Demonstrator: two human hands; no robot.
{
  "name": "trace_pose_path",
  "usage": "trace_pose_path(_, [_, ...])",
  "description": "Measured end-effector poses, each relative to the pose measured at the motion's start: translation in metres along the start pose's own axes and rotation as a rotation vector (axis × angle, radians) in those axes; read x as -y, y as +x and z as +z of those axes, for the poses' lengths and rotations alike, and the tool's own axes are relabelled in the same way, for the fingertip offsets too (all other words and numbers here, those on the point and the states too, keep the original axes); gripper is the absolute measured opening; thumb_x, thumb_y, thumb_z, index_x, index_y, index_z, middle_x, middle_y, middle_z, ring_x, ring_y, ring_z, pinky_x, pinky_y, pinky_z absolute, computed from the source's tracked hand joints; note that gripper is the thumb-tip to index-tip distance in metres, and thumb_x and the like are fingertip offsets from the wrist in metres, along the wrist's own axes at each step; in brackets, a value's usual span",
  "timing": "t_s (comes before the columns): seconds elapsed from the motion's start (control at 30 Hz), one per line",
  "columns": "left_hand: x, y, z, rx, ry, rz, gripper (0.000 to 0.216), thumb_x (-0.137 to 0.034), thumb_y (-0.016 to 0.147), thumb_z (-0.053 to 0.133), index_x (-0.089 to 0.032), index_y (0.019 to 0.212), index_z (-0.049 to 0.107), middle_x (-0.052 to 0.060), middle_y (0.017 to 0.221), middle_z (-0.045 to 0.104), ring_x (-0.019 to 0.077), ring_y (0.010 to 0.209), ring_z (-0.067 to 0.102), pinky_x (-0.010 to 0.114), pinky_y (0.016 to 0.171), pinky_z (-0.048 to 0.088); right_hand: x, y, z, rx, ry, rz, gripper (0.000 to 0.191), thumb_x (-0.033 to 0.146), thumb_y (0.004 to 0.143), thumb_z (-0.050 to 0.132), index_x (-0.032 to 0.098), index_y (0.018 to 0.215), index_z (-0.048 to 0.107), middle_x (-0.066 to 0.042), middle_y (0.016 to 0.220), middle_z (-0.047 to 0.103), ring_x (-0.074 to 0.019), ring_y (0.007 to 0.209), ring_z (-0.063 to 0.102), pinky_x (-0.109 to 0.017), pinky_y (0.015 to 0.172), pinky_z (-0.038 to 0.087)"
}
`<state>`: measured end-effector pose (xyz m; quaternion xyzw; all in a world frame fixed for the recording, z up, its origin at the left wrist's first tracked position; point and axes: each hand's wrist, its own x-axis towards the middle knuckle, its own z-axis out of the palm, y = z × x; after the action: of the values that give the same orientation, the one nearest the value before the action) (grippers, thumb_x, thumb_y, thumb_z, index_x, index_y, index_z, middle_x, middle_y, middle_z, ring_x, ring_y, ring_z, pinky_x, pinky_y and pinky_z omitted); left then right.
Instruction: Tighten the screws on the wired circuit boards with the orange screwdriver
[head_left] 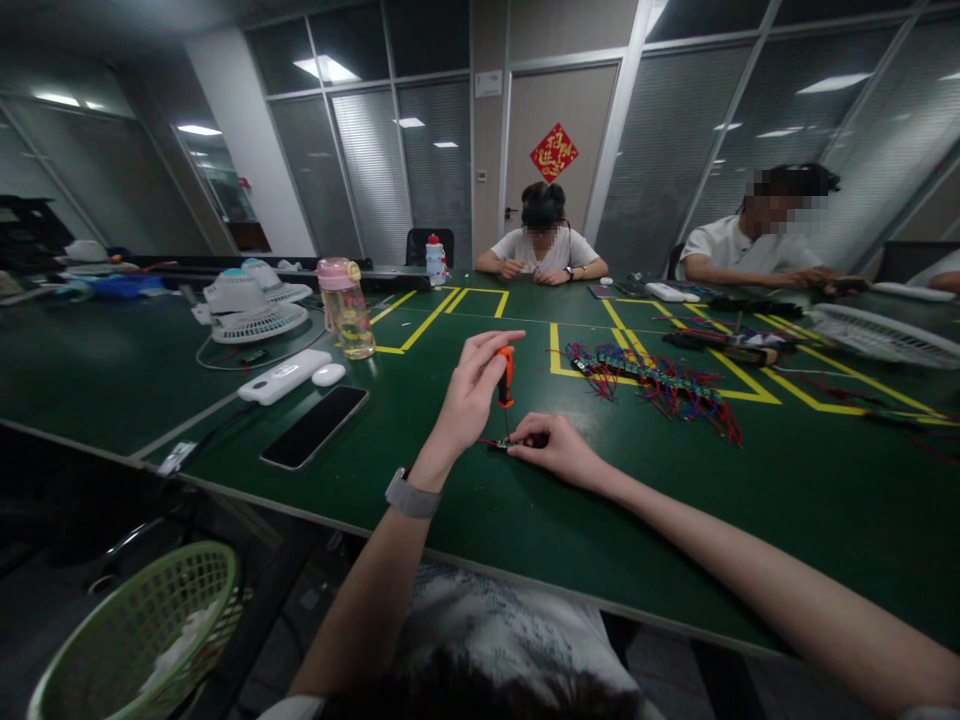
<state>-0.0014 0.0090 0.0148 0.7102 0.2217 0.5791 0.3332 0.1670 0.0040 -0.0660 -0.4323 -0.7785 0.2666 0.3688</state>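
My left hand (471,388) grips an orange-and-black screwdriver (507,385) between thumb and fingers, the other fingers stretched out above it. The screwdriver stands nearly upright, its thin shaft pointing down at a small circuit board (501,445) with short red wires. Whether the tip sits in a screw is too small to tell. Low on the table, my right hand (556,450) is closed, thumb and forefinger pinching the right end of that board. Something dark shows under its curled fingers. To the right lies a long bundle of small boards with red and blue wires (660,378).
On the green table (645,540) to my left are a phone (315,427), a white power strip (285,377), a white round case (328,374), a pink-lided bottle (346,310) and white fans (251,300). Two people sit across. A green basket (142,620) stands below.
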Motion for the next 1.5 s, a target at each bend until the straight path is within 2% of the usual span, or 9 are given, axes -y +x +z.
trace_pose_path(0.2, [0.001, -0.001, 0.006, 0.025, -0.085, -0.037, 0.024, -0.029, 0.085, 0.061, -0.019, 0.106, 0.065, 0.005, 0.099, 0.065, 0.0142, 0.083, 0.064, 0.026, 0.072, 0.056, -0.002, 0.0, 0.001, -0.01, -0.036, -0.015, 0.01, 0.024, 0.075, 0.07, 0.016, 0.08, 0.075, -0.003, 0.075, 0.065, -0.013, 0.065, 0.056, -0.025, 0.059, 0.044])
trace_pose_path(0.4, [0.001, -0.001, 0.003, 0.008, -0.008, 0.02, 0.028, -0.027, 0.093, 0.046, -0.022, 0.114, 0.064, 0.008, 0.121, 0.058, 0.0174, 0.105, 0.06, 0.03, 0.087, 0.052, 0.0, -0.001, 0.001, -0.004, -0.043, -0.011, 0.012, 0.024, 0.076, 0.069, 0.015, 0.081, 0.074, -0.004, 0.075, 0.064, -0.0129, 0.064, 0.055, -0.025, 0.058, 0.043])
trace_pose_path(0.53, [-0.001, 0.002, 0.004, 0.049, -0.111, -0.043, 0.026, -0.028, 0.09, 0.051, -0.019, 0.112, 0.062, 0.008, 0.105, 0.065, 0.0169, 0.089, 0.066, 0.031, 0.078, 0.056, 0.001, -0.001, 0.001, -0.006, -0.056, -0.012, 0.011, 0.024, 0.076, 0.069, 0.015, 0.08, 0.074, -0.003, 0.074, 0.064, -0.0127, 0.064, 0.055, -0.025, 0.058, 0.043])
trace_pose_path(0.67, [-0.01, 0.016, -0.001, 0.103, 0.205, 0.029, 0.016, -0.028, 0.084, 0.061, -0.018, 0.094, 0.067, 0.004, 0.091, 0.059, 0.0142, 0.078, 0.061, 0.024, 0.063, 0.052, 0.001, -0.001, 0.0, -0.005, -0.053, -0.009, 0.011, 0.024, 0.076, 0.07, 0.015, 0.08, 0.074, -0.004, 0.075, 0.065, -0.0127, 0.064, 0.055, -0.025, 0.059, 0.044])
trace_pose_path(0.83, [-0.019, 0.039, -0.012, 0.342, 0.98, 0.352, 0.016, -0.029, 0.088, 0.056, -0.016, 0.088, 0.065, 0.006, 0.087, 0.057, 0.0161, 0.072, 0.056, 0.028, 0.064, 0.043, 0.001, -0.001, 0.0, -0.003, -0.044, -0.024, 0.01, 0.024, 0.076, 0.069, 0.015, 0.08, 0.074, -0.004, 0.074, 0.064, -0.0132, 0.064, 0.055, -0.025, 0.058, 0.043])
trace_pose_path(1.0, [-0.002, 0.038, -0.011, 0.307, 1.285, 0.604, 0.029, -0.029, 0.093, 0.04, -0.011, 0.089, 0.063, 0.014, 0.086, 0.059, 0.0253, 0.082, 0.056, 0.035, 0.069, 0.039, 0.0, -0.001, 0.001, -0.007, -0.036, -0.016, 0.01, 0.024, 0.076, 0.07, 0.016, 0.079, 0.074, -0.004, 0.075, 0.065, -0.0136, 0.064, 0.056, -0.025, 0.058, 0.042])
trace_pose_path(1.23, [0.019, 0.011, -0.013, 0.117, 1.19, 0.667, 0.033, -0.026, 0.091, 0.041, -0.014, 0.119, 0.053, 0.018, 0.115, 0.06, 0.0261, 0.089, 0.058, 0.039, 0.076, 0.04, 0.0, -0.001, 0.001, -0.014, -0.047, -0.018, 0.009, 0.022, 0.075, 0.07, 0.016, 0.079, 0.074, -0.003, 0.074, 0.064, -0.0129, 0.064, 0.054, -0.025, 0.058, 0.041])
trace_pose_path(1.37, [0.023, 0.008, -0.02, 0.063, 0.882, 0.789, 0.034, -0.014, 0.089, 0.039, -0.014, 0.121, 0.051, 0.014, 0.116, 0.063, 0.0229, 0.099, 0.06, 0.037, 0.085, 0.044, -0.001, -0.001, 0.001, -0.016, -0.047, -0.027, 0.011, 0.023, 0.075, 0.07, 0.015, 0.081, 0.075, -0.003, 0.073, 0.064, -0.0124, 0.063, 0.053, -0.025, 0.058, 0.041])
trace_pose_path(1.5, [0.026, 0.01, -0.021, 0.018, 0.431, 0.46, 0.029, -0.017, 0.091, 0.042, -0.016, 0.115, 0.058, 0.011, 0.113, 0.064, 0.0199, 0.102, 0.062, 0.034, 0.089, 0.047, -0.002, -0.001, 0.001, -0.005, -0.032, -0.028, 0.012, 0.023, 0.075, 0.07, 0.014, 0.081, 0.075, -0.003, 0.074, 0.063, -0.0126, 0.064, 0.054, -0.025, 0.057, 0.041])
